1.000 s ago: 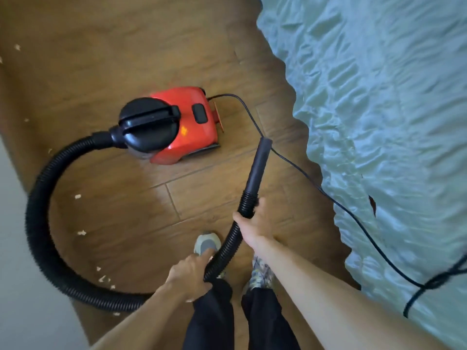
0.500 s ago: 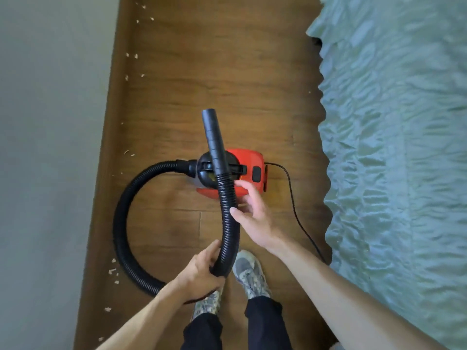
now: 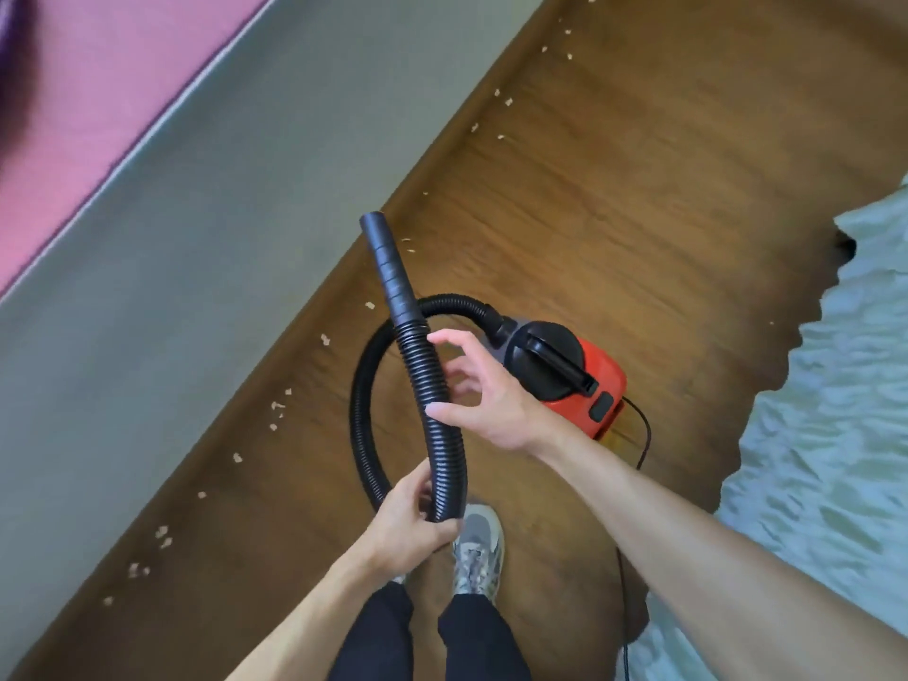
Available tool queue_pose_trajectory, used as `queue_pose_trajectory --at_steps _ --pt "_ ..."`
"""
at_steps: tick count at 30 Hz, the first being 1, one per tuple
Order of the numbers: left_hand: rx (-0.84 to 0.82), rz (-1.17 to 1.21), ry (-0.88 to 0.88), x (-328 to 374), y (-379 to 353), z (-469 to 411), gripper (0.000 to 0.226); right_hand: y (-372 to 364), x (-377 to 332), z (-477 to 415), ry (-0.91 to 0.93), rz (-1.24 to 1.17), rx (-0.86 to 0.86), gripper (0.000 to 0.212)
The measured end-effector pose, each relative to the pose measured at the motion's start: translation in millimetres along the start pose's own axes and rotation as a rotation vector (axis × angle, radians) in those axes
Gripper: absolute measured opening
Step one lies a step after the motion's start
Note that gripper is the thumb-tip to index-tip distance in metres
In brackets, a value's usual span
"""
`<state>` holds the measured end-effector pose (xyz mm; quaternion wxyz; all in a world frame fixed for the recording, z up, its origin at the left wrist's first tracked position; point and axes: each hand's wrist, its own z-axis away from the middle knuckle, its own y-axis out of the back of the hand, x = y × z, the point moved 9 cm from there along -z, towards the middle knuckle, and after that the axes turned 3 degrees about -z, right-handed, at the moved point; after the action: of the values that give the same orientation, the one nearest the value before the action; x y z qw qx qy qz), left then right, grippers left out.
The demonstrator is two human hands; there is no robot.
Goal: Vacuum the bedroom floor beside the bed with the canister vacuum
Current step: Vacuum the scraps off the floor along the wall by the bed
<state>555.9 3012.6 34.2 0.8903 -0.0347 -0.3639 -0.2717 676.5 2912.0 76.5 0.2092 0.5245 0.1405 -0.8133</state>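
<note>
A red and black canister vacuum (image 3: 584, 380) sits on the wooden floor (image 3: 614, 199) between the wall and the bed (image 3: 835, 435). Its black ribbed hose (image 3: 435, 415) loops round to the left and rises in front of me, ending in a smooth black nozzle (image 3: 388, 267) that points up and away. My left hand (image 3: 415, 525) is shut round the hose low down. My right hand (image 3: 479, 395) is beside the hose higher up, fingers spread, thumb and fingertips touching it without closing on it.
Several pale scraps of debris (image 3: 280, 410) lie along the foot of the grey wall (image 3: 196, 287). The black power cord (image 3: 638, 435) runs from the vacuum along the bed's edge. My grey shoes (image 3: 479, 548) stand just under the hose. A pink surface (image 3: 98, 90) shows top left.
My head has turned left, so the wall now fills the left side. The hose and nozzle are raised higher. My right hand has opened and slid along the hose; the left keeps its hold.
</note>
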Motion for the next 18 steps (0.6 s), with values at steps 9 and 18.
queue_pose_trajectory --at_steps 9,18 --pt "0.355 0.506 0.056 -48.9 46.8 61.3 0.08 -124.4 -9.0 -49.4 -0.168 0.012 -0.397 0.058" --pt "0.587 0.855 0.067 -110.3 40.9 101.6 0.088 -216.8 30.4 -51.7 -0.321 0.204 -0.659 0.063"
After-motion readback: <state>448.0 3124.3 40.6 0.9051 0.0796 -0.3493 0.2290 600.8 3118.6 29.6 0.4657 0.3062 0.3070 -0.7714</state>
